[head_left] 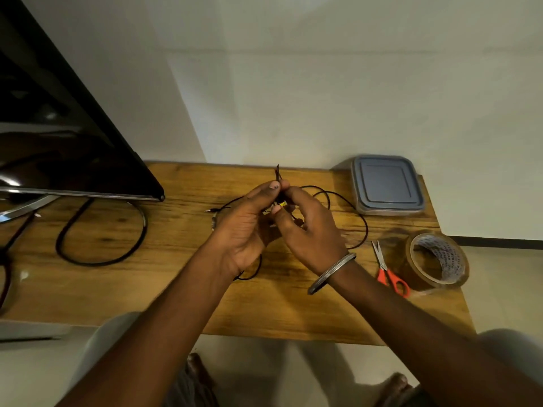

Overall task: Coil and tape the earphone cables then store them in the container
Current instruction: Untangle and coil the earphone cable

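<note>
A thin black earphone cable point(357, 212) lies in loose loops across the middle of the wooden table point(182, 283). My left hand point(246, 227) and my right hand point(308, 227) meet above the table, both pinching a folded part of the cable between thumb and fingers. A short loop of it sticks up above my fingertips. The jack end point(209, 210) rests on the table to the left of my hands. A closed grey-lidded container point(386, 183) stands at the back right. A roll of brown tape point(437, 261) sits at the right edge.
Orange-handled scissors point(389, 271) lie just left of the tape roll. A black monitor point(58, 136) on a metal stand fills the left side, with a thick black power cable point(97, 259) looped on the table below it. The table's near edge is close to my knees.
</note>
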